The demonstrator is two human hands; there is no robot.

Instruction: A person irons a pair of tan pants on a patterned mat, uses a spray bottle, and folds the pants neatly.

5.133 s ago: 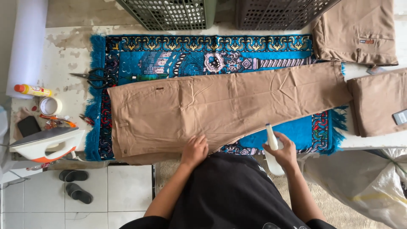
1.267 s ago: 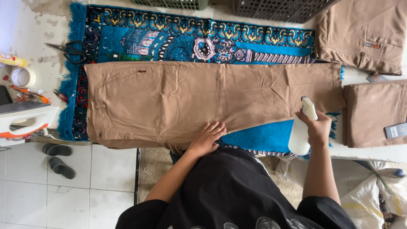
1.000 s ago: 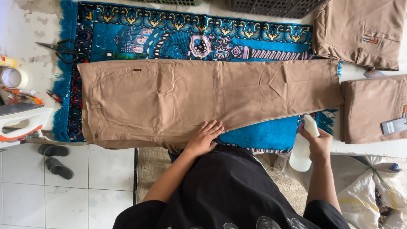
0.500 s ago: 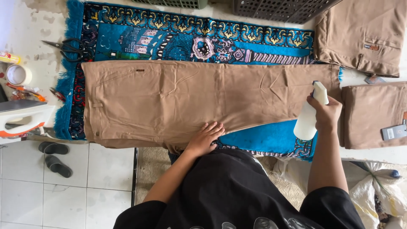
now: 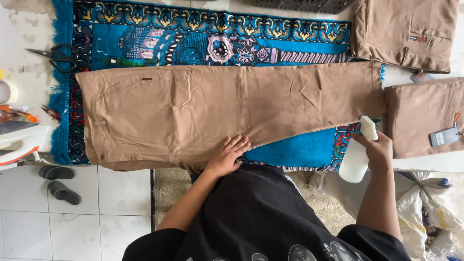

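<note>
A pair of tan trousers point(image 5: 217, 111) lies flat across a blue patterned rug point(image 5: 193, 43), waistband at the left, leg hems at the right. My left hand point(image 5: 227, 155) rests palm down, fingers spread, on the trousers' near edge. My right hand point(image 5: 376, 151) grips a white spray bottle point(image 5: 356, 154) beside the hem end, its nozzle up and tilted toward the leg.
Two folded tan garments point(image 5: 406, 31) point(image 5: 425, 118) lie at the right, one with a tag point(image 5: 443, 137). Black scissors point(image 5: 55, 54) sit on the rug's left edge. An iron point(image 5: 19, 142) stands at far left, sandals point(image 5: 58, 183) on the tiles, white sacks point(image 5: 430, 208) at lower right.
My right hand has come down slightly along the hem end with the spray bottle, after dipping and rising. The left hand stays pressed on the trousers.
</note>
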